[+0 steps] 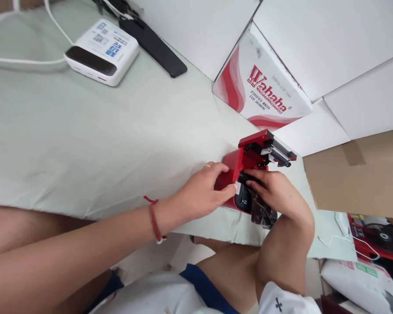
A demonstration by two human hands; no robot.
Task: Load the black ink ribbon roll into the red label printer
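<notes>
A small red device (237, 163) with its lid (265, 141) flipped open stands at the near edge of the cloth-covered table (101, 139). My left hand (201, 192) is wrapped round its left side, thumb pressed on the front. My right hand (277, 192) reaches into the opening, fingers curled on a black part (247, 178). A dark shiny film or wrapper (263, 213) hangs below that hand. A red cord bracelet (154, 221) circles my left wrist.
A white box-shaped device (101, 52) with a white cable (22, 60) lies at the far left, a black phone (157, 46) beside it. White cartons, one printed Wahaha (265, 89), and a brown carton (356, 179) stand to the right. Bags and a red object (373, 240) lie lower right.
</notes>
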